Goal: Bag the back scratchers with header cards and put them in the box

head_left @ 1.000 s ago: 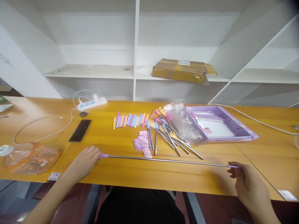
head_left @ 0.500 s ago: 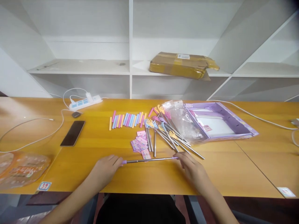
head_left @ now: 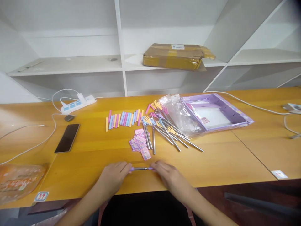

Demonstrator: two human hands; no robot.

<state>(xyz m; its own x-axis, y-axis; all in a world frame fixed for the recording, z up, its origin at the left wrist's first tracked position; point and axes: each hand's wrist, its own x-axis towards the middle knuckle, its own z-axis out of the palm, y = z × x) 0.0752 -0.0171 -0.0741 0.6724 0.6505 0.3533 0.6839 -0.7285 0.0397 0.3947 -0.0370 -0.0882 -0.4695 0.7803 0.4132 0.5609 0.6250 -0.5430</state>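
Note:
Between my two hands is a telescopic back scratcher (head_left: 140, 169) with a metal rod and purple ends, held level just over the table's front part. My left hand (head_left: 116, 175) is closed round its purple handle end. The other purple end is in the closed fingers of my right hand (head_left: 166, 172), which hide its tip. Beyond them lie pink and purple cards (head_left: 139, 140). Several metal back scratchers (head_left: 172, 133) with yellow, blue and pink hand-shaped heads are heaped there, beside a row of coloured handle sleeves (head_left: 123, 120).
A purple box (head_left: 216, 127) and clear plastic bags (head_left: 180, 114) lie to the right. Leftward are a phone (head_left: 67, 138), a power strip (head_left: 78, 104), a white cable (head_left: 54, 125) and an orange printed bag (head_left: 21, 180). A taped carton (head_left: 174, 57) rests on the shelf behind.
The rod has become much shorter as my hands came together, the right hand moving left toward the left one. The whole view has also shifted slightly.

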